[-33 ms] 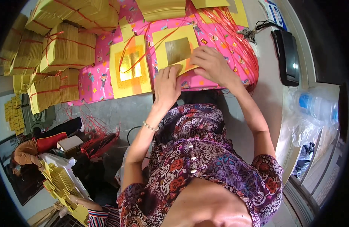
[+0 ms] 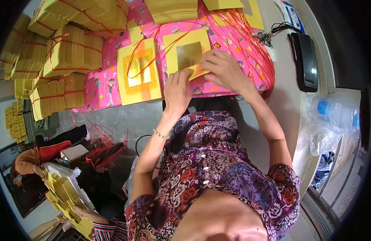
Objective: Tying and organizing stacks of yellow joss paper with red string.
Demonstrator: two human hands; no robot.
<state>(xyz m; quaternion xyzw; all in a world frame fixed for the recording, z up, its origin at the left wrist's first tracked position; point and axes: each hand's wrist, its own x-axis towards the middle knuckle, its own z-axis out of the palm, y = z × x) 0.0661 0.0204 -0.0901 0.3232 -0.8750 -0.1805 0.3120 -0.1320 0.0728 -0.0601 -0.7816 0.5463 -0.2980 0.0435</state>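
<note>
A yellow paper sheet [image 2: 172, 50] with a dull metallic square in its middle lies on the pink patterned tablecloth [image 2: 102, 86]. My left hand [image 2: 177, 90] grips the near left corner of this sheet, fingers bent over the edge. At the near right edge, my right hand [image 2: 223, 70] holds the sheet with curled fingers. Between the two hands the near edge is lifted and bent over. To the left lies a second yellow sheet [image 2: 124, 66] with a shiny gold square and orange print. A loop of red plastic string [image 2: 132, 56] rests across it. My fingertips are partly hidden.
Tied stacks of yellow paper [image 2: 67, 52] crowd the left side. Another stack [image 2: 171, 12] stands at the far edge, beside a bundle of red strings [image 2: 241, 28]. Keys [image 2: 264, 37] and a black case [image 2: 304, 62] sit at right. A co-worker's striped sleeve [image 2: 103, 228] shows lower left.
The sheet's near edge is bent a little further up and away from me between my hands. Both hands stay almost in place.
</note>
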